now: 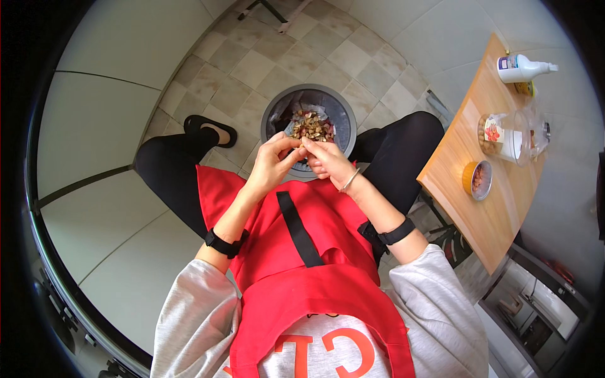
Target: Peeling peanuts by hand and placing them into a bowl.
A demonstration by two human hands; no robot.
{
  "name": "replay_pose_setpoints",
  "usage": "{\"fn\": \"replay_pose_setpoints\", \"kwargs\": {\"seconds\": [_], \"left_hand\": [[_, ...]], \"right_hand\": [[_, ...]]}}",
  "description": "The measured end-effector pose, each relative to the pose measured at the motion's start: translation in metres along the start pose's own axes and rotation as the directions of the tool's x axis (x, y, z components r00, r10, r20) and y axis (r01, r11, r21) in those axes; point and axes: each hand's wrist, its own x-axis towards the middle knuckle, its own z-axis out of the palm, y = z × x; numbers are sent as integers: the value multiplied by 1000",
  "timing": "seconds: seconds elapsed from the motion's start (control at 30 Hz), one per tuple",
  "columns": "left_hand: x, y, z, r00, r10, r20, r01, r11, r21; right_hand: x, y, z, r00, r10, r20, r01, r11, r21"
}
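My left hand [274,158] and my right hand [329,160] meet at their fingertips over a grey round bin [350,120]. Between them they pinch a small pale peanut [302,146], mostly covered by the fingers, so I cannot tell whether its shell is whole. Beneath the hands, a heap of broken peanut shells [312,125] lies on crumpled plastic inside the bin. To the right, on a wooden table, a yellow-sided bowl [469,178] holds reddish shelled peanuts [478,177]. Behind it a clear plastic jar [513,137] lies on its side with unshelled peanuts inside.
The wooden table [510,208] also bears a white spray bottle [517,69] and a yellow can [524,88]. Pale cabinet panels [99,118] rise on the left. A dark metal leg [272,10] stands on the tiled floor [255,71]. The red apron [302,227] covers my lap.
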Motion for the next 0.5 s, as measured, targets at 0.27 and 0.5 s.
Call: {"fn": "replay_pose_setpoints", "kwargs": {"seconds": [0.27, 0.5], "left_hand": [[-10, -3, 8, 995, 20, 95, 13, 941, -339], [-13, -20, 15, 998, -63, 6, 61, 932, -357]], "right_hand": [[7, 21, 25, 774, -620, -132, 326, 569, -755], [19, 29, 24, 734, -666, -131, 315, 504, -804]]}}
